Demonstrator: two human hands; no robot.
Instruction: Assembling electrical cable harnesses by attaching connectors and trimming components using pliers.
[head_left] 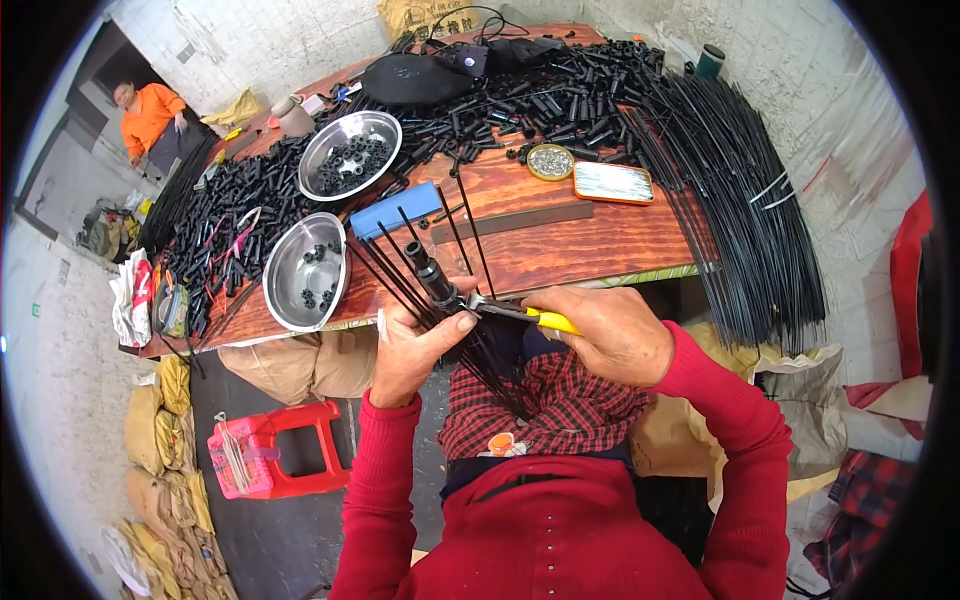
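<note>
My left hand (412, 348) is closed around a black tubular fitting (432, 276) and a spread of thin black rods (380, 268) that fan out from it, over my lap. My right hand (618, 335) grips a pair of pliers (552, 320) with yellow handles. Their jaws meet the fitting beside my left thumb; what exactly they pinch is too small to make out. Just beyond my hands, on the table (590, 255), are a blue block (396, 211) and a flat dark bar (512, 222).
Two steel bowls (283, 262) hold small black rings. Black tubes (240, 205) are heaped across the table, with long black rods (760, 210) at right. A round tin (549, 162) and a tray of pins (613, 182) lie near. Red stool (322, 473) at left; a person (152, 118) stands far left.
</note>
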